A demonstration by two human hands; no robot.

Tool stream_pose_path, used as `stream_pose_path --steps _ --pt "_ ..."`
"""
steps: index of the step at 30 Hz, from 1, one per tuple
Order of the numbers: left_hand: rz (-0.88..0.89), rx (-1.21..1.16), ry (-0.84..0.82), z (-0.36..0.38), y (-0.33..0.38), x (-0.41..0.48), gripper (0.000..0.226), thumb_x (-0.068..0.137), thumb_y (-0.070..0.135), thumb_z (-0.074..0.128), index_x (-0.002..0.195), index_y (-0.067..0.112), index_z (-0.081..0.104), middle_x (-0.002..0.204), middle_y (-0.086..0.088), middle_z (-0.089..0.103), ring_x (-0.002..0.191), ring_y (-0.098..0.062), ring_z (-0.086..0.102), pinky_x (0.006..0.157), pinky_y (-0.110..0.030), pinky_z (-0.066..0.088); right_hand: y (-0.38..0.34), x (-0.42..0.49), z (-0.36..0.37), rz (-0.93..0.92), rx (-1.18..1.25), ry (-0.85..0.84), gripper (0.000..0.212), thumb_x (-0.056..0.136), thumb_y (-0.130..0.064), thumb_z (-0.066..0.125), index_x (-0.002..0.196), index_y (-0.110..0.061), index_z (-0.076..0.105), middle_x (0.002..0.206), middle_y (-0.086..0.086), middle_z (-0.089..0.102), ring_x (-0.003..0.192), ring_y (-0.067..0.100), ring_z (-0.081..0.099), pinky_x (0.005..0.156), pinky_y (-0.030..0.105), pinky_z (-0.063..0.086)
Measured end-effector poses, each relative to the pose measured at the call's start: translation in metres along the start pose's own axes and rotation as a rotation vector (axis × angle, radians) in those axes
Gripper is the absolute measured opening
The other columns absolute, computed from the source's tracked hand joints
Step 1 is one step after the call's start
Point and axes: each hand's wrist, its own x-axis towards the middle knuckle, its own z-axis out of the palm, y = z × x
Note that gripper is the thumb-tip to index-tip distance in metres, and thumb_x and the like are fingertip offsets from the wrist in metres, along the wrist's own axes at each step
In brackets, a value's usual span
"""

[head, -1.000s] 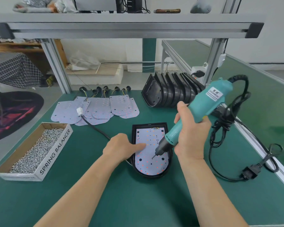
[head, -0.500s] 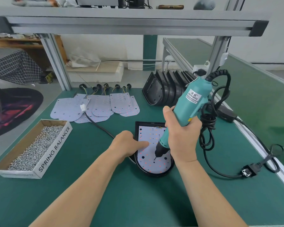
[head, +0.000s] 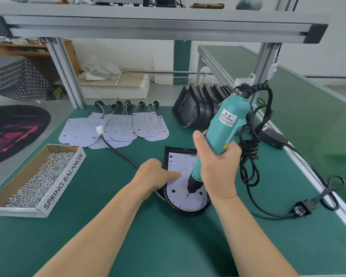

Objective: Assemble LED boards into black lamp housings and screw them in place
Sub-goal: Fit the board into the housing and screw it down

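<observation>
A black lamp housing point(head: 188, 211) lies flat on the green bench with a white LED board point(head: 178, 192) seated inside it. My left hand point(head: 155, 173) rests at the housing's left edge, one finger pressing on the board. My right hand point(head: 218, 166) grips a teal electric screwdriver point(head: 226, 124), held nearly upright, its bit tip touching a screw near the board's lower middle. A stack of empty black housings point(head: 196, 110) leans at the back. Several loose LED boards point(head: 116, 129) with wired connectors are spread out at the back left.
A cardboard box point(head: 66, 180) marked SPRING BALANCER, full of screws, stands at the left. The screwdriver's black cable point(head: 248, 156) coils to the right, ending in a plug point(head: 303, 209) near the bench's right rail. A black cable with a white connector point(head: 99, 129) runs to the housing.
The screwdriver has swung from a rightward lean to nearly upright, and its bit has come down onto the board's lower middle. My left hand stays pressing on the board.
</observation>
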Motion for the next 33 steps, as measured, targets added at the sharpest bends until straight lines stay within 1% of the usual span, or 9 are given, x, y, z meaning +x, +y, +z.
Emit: stream_pose_path --steps 4,10,15,18,22,25,28,30,33 --pt "0.002 -0.006 0.018 0.001 0.001 -0.001 0.053 0.075 0.038 0.082 0.065 0.016 0.035 0.065 0.0 0.034 0.06 -0.021 0.03 0.053 -0.029 0.023 -0.002 -0.002 0.004 -0.017 -0.022 -0.045 0.046 0.083 -0.02 0.072 0.071 0.012 0.041 0.062 0.024 0.037 0.057 0.03 0.034 0.053 0.041 0.034" --pt "0.015 0.025 0.041 0.001 0.003 -0.005 0.06 0.074 0.04 0.082 0.062 0.018 0.027 0.059 0.003 0.027 0.055 -0.019 0.023 0.05 -0.029 0.019 0.0 -0.007 0.006 -0.013 -0.02 -0.167 0.046 0.086 -0.014 0.07 0.062 -0.014 0.031 0.052 -0.013 0.031 0.049 0.011 0.029 0.05 0.02 0.031" --pt "0.008 0.011 0.036 0.002 0.006 -0.009 0.06 0.075 0.038 0.082 0.06 0.018 0.027 0.056 0.005 0.026 0.052 -0.018 0.023 0.049 -0.028 0.018 0.002 -0.006 0.006 -0.004 -0.023 -0.163 0.045 0.085 -0.017 0.071 0.061 -0.012 0.033 0.052 -0.013 0.033 0.05 0.012 0.031 0.051 0.024 0.032" --pt "0.005 0.005 0.034 0.0 0.006 -0.01 0.058 0.075 0.038 0.082 0.061 0.016 0.03 0.059 0.002 0.03 0.057 -0.02 0.027 0.051 -0.029 0.021 -0.003 -0.005 0.004 -0.01 0.0 -0.177 0.037 0.085 -0.023 0.073 0.064 -0.007 0.046 0.056 -0.008 0.043 0.054 0.014 0.039 0.054 0.028 0.038" --pt "0.01 0.073 0.062 -0.007 0.007 -0.017 0.06 0.079 0.052 0.076 0.062 0.019 0.029 0.057 0.005 0.027 0.056 -0.019 0.025 0.053 -0.03 0.02 -0.024 0.008 0.001 -0.054 0.17 -0.045 0.026 0.085 -0.022 0.072 0.066 -0.02 0.055 0.06 -0.006 0.05 0.056 0.011 0.045 0.057 0.021 0.043" --pt "-0.052 -0.28 0.12 -0.021 0.009 -0.023 0.046 0.095 0.044 0.06 0.066 0.014 0.04 0.061 0.0 0.042 0.053 -0.021 0.033 0.053 -0.028 0.03 -0.035 0.023 -0.003 -0.072 0.204 0.099 0.023 0.084 -0.024 0.073 0.066 -0.024 0.058 0.057 -0.006 0.051 0.054 0.011 0.047 0.056 0.021 0.043" --pt "-0.077 -0.905 -0.015 -0.037 0.013 -0.037 0.013 0.098 -0.01 0.045 0.092 -0.008 0.056 0.09 -0.023 0.063 0.061 -0.023 0.068 0.054 -0.023 0.054 -0.036 0.03 -0.006 0.012 0.273 0.242 0.025 0.083 -0.023 0.073 0.063 -0.025 0.059 0.054 -0.007 0.053 0.051 0.009 0.049 0.053 0.02 0.042" --pt "-0.047 -1.076 -0.143 -0.038 0.015 -0.047 0.02 0.094 -0.022 0.04 0.098 -0.015 0.058 0.093 -0.029 0.065 0.068 -0.026 0.075 0.058 -0.02 0.059 -0.037 0.033 -0.007 0.055 0.327 0.293 0.029 0.083 -0.023 0.073 0.057 -0.028 0.061 0.054 -0.006 0.052 0.051 0.01 0.049 0.053 0.021 0.042" --pt "-0.051 -1.161 -0.262 -0.032 0.019 -0.054 0.017 0.096 -0.018 0.042 0.101 -0.017 0.059 0.086 -0.029 0.071 0.074 -0.028 0.076 0.06 -0.02 0.059 -0.041 0.038 -0.005 0.08 0.37 0.311 0.034 0.085 -0.021 0.072 0.054 -0.032 0.062 0.054 -0.006 0.051 0.052 0.011 0.048 0.055 0.023 0.041"
